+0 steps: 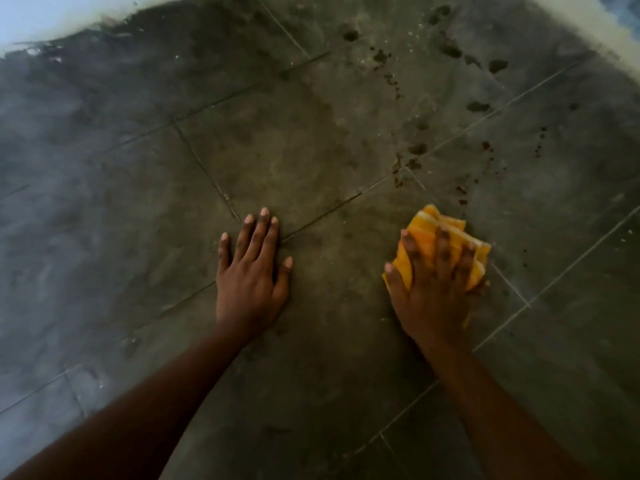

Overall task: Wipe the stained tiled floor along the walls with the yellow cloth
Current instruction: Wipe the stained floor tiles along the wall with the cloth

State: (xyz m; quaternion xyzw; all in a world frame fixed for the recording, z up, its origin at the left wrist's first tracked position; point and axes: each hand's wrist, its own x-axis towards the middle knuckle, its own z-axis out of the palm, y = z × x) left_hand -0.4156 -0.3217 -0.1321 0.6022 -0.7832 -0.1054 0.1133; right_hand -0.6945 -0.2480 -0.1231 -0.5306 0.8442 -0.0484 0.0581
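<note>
On the floor (311, 150), just to the right of where two dark grout lines cross, we see the yellow cloth (427, 233) bunched into a thick folded wad, orange-yellow with a pale stripe along its far edge. The right hand (431, 292) lies flat on top of the cloth, its fingers (441, 247) spread and pressed down over the fabric, so that the cloth shows beyond the fingertips and at both sides of the hand; the thumb lies along the cloth's left edge. Left of the cloth, well apart from it, the left hand (249, 275) rests palm down on the bare tile, holding nothing, with its fingers (258, 233) straight and close together and the thumb set out to the right. Both forearms reach in from the lower edge of the view. Just beyond the cloth, a trail of dark brownish stains (398, 168) runs away from it up the floor, with larger dark blotches (450, 50) farther off near the wall. The tiles around the cloth are dull grey-green and smeared, crossed by paler grout lines to its right. Far beyond the cloth, a pale wall (52, 19) meets the floor along the top left, and another pale wall edge (588, 26) shows at the top right.
</note>
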